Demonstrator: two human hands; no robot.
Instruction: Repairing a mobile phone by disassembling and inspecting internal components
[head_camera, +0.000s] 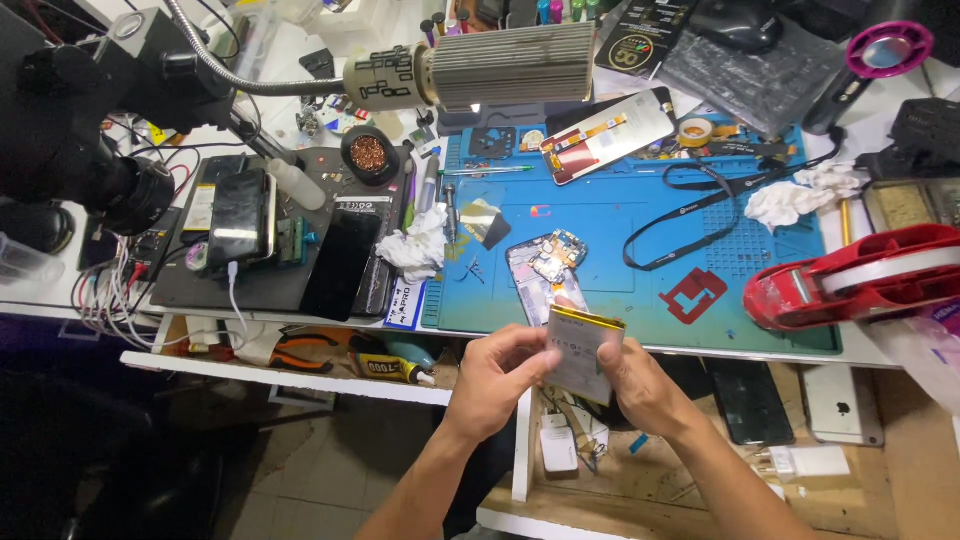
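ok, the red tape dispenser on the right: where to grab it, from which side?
Probably over the top, across the raised back of the red tape dispenser, hand coming from the near edge. It lies lengthwise on the blue mat; its narrow left tip gives little to hold.

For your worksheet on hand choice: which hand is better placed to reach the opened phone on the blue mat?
Probably the right hand: its fingers sit just below the opened phone on the blue mat. The left hand grips the flat battery farther left.
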